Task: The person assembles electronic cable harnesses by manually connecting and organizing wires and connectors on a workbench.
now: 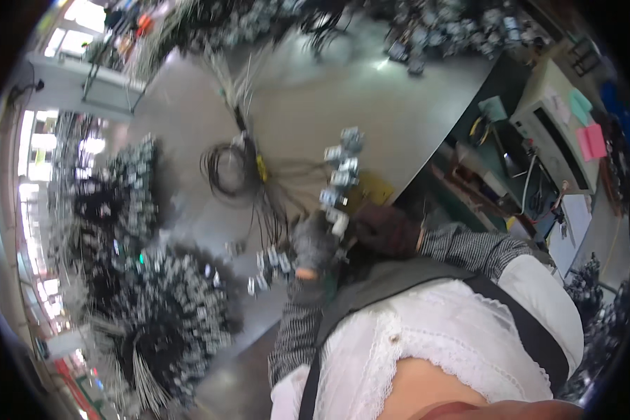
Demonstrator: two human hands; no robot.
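My left hand point(313, 243), in a grey glove, is at the near edge of the metal table, its fingers curled among thin dark cables and small connectors. What it grips is hidden. Close to its right is my right hand point(386, 228) in a dark brown glove, closed, with its fingertips out of sight. A pale connector point(338, 223) lies between the two hands. Beyond it, silvery connectors point(341, 175) form a rough row. Their cables run left to a wire harness point(261, 168) with yellow tape and a coiled loop point(224, 170). More connectors point(273, 262) lie left of my left hand.
Large heaps of cables with connectors point(182, 308) cover the left side, and another pile point(455, 31) lies at the far edge. A yellow piece point(372, 187) sits beyond my right hand. At right stands a beige instrument box point(556, 126) with coloured notes, near tools and papers.
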